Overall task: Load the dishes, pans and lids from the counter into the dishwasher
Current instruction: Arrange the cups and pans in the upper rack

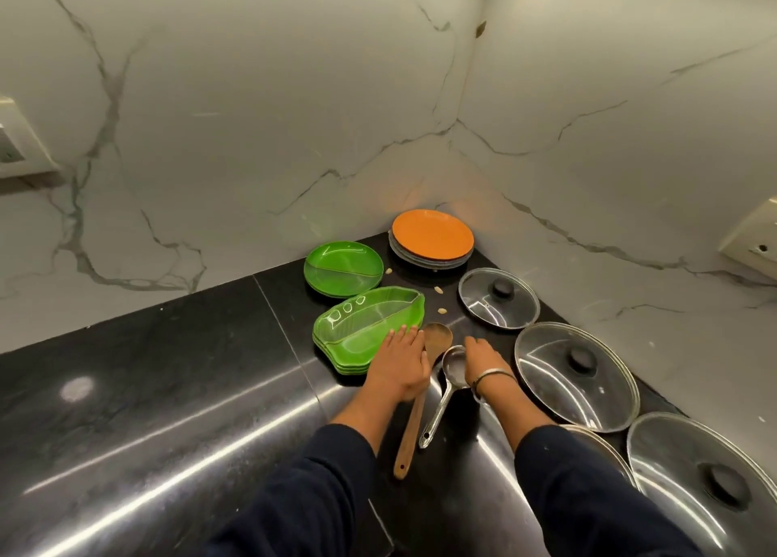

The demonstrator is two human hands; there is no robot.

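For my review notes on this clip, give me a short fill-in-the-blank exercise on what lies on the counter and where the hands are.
1. The top plate of the corner stack is coloured ____.
2. The left hand rests on the stack of ____ leaf-shaped trays.
3. The spoon beside the metal ladle is made of ____.
4. Each glass lid has a ____ knob.

Missing words: orange; green; wood; black
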